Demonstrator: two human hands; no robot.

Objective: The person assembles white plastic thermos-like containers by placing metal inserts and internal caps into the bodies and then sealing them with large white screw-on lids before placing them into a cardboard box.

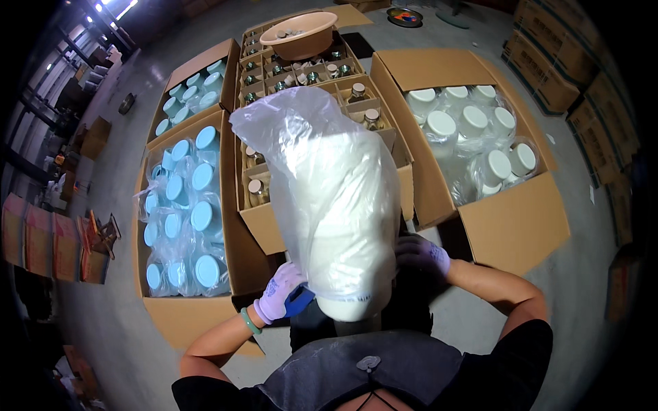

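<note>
A large clear plastic bag (336, 185) stands close in front of me over something tall and white. Its rounded white end (353, 307) shows at the bag's lower edge, near my lap; the bag hides the rest of its shape. My left hand (282, 291), in a lavender glove with a blue palm, is closed at the bag's lower left side, its fingertips partly hidden. At the lower right side of the bag is my right hand (423, 255), gloved alike. Its dark fingers lie in shadow against the bag's edge, so their grip is unclear.
Behind the bag, a divided carton (264, 229) holds capped glass bottles, and a pinkish basin (299, 38) rests on top. Cartons of blue-lidded jars (176, 188) stand left. An open carton (514, 222) of white-lidded jars stands right. Stacked boxes (541, 55) line the right side.
</note>
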